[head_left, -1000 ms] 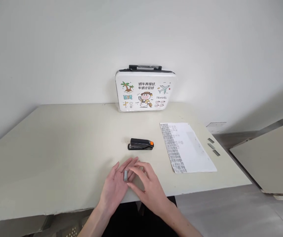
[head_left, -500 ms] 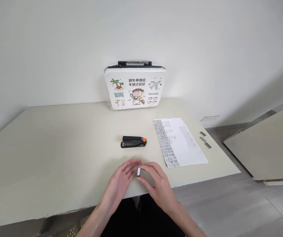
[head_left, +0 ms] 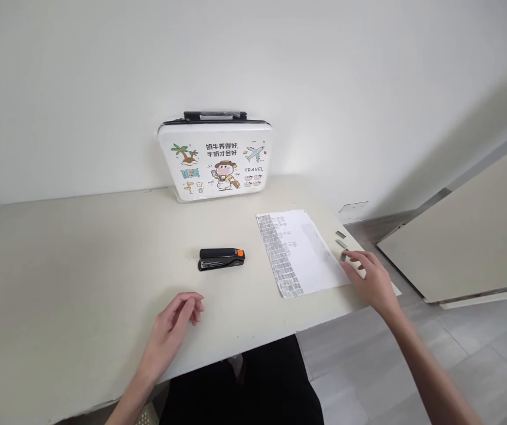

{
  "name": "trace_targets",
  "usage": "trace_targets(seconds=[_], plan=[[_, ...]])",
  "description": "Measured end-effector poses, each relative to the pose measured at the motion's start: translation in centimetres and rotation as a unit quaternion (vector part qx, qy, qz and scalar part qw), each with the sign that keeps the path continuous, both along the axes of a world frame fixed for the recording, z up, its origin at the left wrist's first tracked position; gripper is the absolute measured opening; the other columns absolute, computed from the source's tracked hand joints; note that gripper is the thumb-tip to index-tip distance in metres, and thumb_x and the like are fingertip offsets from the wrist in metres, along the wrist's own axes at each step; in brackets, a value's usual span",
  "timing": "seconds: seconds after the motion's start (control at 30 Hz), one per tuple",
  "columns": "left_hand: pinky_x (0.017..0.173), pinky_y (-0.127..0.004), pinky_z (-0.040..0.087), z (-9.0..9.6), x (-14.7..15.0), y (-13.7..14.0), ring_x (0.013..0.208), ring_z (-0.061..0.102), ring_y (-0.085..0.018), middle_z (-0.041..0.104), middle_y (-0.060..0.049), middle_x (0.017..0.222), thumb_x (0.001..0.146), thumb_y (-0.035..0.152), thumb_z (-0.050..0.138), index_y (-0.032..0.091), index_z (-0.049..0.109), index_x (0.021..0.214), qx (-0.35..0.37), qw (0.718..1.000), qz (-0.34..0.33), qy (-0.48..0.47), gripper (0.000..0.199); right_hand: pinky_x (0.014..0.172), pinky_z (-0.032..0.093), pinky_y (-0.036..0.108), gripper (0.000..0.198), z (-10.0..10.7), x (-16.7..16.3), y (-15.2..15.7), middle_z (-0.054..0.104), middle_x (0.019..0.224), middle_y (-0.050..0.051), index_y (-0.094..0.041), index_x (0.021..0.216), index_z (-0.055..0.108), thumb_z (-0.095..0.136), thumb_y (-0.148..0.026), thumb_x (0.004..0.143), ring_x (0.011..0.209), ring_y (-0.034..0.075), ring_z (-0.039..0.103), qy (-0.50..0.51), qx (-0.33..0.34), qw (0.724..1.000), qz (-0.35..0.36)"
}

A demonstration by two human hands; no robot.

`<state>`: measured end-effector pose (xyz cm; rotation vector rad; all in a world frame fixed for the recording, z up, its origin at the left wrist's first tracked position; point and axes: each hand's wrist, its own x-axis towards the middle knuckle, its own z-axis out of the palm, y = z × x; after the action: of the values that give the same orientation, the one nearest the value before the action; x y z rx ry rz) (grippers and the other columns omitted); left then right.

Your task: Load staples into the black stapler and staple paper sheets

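My left hand [head_left: 172, 327] rests over the table's front part with its fingers curled and thumb pressed against them; whatever is inside, if anything, is hidden. My right hand [head_left: 370, 280] reaches to the right end of the table beside the paper. Its thumb and fingertips close around a small grey metal staple strip [head_left: 344, 254], mostly covered by the fingers. Two more staple strips, a farther one [head_left: 340, 234] and a nearer one [head_left: 341, 243], lie just beyond. A black stapler [head_left: 221, 259] with an orange button lies between the hands, touched by neither.
A printed paper sheet [head_left: 306, 251] lies flat left of my right hand. A white cartoon-printed case [head_left: 218, 159] with a black handle leans against the wall. The table's right edge is close to my right hand; a pale panel [head_left: 465, 236] stands beyond it.
My right hand has moved from beside my left hand, where it pinched a small object, to the strips at the right. My left hand has shifted left and curled. The view has turned right.
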<state>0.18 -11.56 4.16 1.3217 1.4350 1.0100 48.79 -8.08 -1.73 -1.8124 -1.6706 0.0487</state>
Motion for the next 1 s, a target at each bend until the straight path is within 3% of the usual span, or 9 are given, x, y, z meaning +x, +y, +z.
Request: trace_targets(seconds=[0.13,0.23,0.47,0.57,0.67,0.87,1.0], plan=[[0.074,-0.031,0.049,-0.2,0.3,-0.1,0.073,0.06,-0.021,0.069,-0.005,0.082,0.094,0.057,0.066,0.024,0.075,0.093,0.005,1.0,-0.009,-0.002,0.034,0.089,0.057,0.045,0.045,-2.2,3.6,1.1,0.064,0.124,0.017,-0.026,0.124,0.072,0.047,-0.057,0.103,0.112,0.032,0.065,-0.081,-0.01,0.996,0.026],[0.074,-0.03,0.049,-0.1,0.5,-0.2,0.073,0.06,-0.021,0.069,-0.005,0.082,0.094,0.055,0.068,0.024,0.076,0.093,0.001,1.0,-0.006,-0.009,0.032,0.097,0.055,0.048,0.047,-2.7,3.8,1.2,0.062,0.127,0.018,-0.024,0.132,0.07,0.045,-0.054,0.104,0.121,0.033,0.061,-0.096,-0.005,0.995,0.041],[0.072,-0.031,0.049,-0.2,0.4,-0.3,0.073,0.06,-0.021,0.069,-0.005,0.081,0.091,0.055,0.07,0.024,0.076,0.091,-0.005,1.0,0.0,-0.011,0.031,0.106,0.056,0.05,0.043,-1.0,-1.9,-1.2,0.063,0.142,0.015,-0.029,0.143,0.062,0.049,-0.046,0.106,0.13,0.033,0.063,-0.039,0.026,0.996,0.072],[0.073,-0.031,0.049,-0.4,0.4,-0.3,0.072,0.059,-0.022,0.069,-0.006,0.081,0.089,0.054,0.073,0.023,0.077,0.09,-0.012,1.0,0.008,-0.025,0.031,0.109,0.056,0.053,0.051,-0.2,-4.8,-2.5,0.054,0.158,0.011,-0.034,0.153,0.053,0.055,-0.05,0.104,0.146,0.035,0.052,-0.044,-0.025,0.988,0.144],[0.073,-0.031,0.049,-0.4,0.5,-0.4,0.073,0.059,-0.022,0.069,-0.006,0.081,0.088,0.054,0.073,0.024,0.077,0.091,-0.014,1.0,0.006,-0.024,0.031,0.121,0.045,0.061,0.065,0.0,-7.1,-3.1,0.047,0.166,0.007,-0.036,0.161,0.042,0.061,-0.054,0.101,0.155,0.036,0.041,-0.075,-0.053,0.971,0.219],[0.074,-0.03,0.049,-0.4,0.5,-0.7,0.074,0.061,-0.022,0.07,-0.006,0.083,0.092,0.054,0.069,0.025,0.077,0.093,0.0,1.0,-0.009,0.006,0.03,0.111,0.057,0.058,0.042,-0.6,-9.7,-3.2,0.059,0.155,0.006,-0.031,0.147,0.061,0.056,-0.044,0.107,0.148,0.034,0.051,-0.091,-0.013,0.972,0.214],[0.07,-0.029,0.047,-0.6,1.0,-0.9,0.075,0.061,-0.022,0.072,-0.006,0.085,0.094,0.052,0.067,0.025,0.077,0.094,0.009,0.999,-0.028,0.033,0.028,0.108,0.061,0.052,0.028,-0.7,-10.0,-3.7,0.074,0.136,0.001,-0.031,0.127,0.074,0.052,-0.029,0.109,0.136,0.03,0.064,-0.086,0.024,0.971,0.223]])
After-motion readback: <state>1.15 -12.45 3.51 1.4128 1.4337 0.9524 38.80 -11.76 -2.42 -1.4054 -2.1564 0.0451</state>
